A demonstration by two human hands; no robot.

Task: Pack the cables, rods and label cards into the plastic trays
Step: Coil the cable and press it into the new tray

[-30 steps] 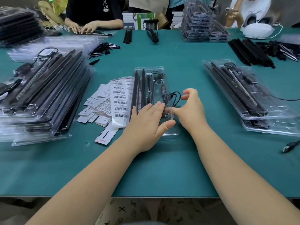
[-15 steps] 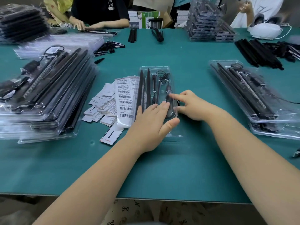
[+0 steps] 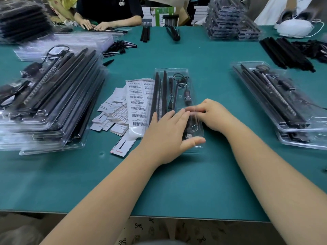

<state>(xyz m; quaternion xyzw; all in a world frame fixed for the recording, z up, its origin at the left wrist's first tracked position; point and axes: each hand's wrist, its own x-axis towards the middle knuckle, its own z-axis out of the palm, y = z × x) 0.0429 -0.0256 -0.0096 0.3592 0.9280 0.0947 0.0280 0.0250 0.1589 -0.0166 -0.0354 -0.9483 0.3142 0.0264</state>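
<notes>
A clear plastic tray (image 3: 177, 71) lies in the middle of the green table with black rods (image 3: 164, 89) and a black cable (image 3: 187, 96) in its slots. My left hand (image 3: 168, 137) lies flat on the tray's near half, fingers straight, thumb at the near right corner. My right hand (image 3: 214, 114) is at the tray's right edge, its blurred fingertips pressing on the cable part of the tray. A heap of barcode label cards (image 3: 131, 105) lies just left of the tray, touching it.
A tall stack of packed trays (image 3: 46, 103) fills the left side. Two more packed trays (image 3: 276, 96) lie at the right. Loose black rods (image 3: 286, 53) and cables sit at the far right. Another person's hands (image 3: 95, 25) work at the far edge.
My right hand has moved from an open span beside the tray to the tray's right edge, fingers now on the cable. The loose cable loop no longer sticks out. My left hand stayed put.
</notes>
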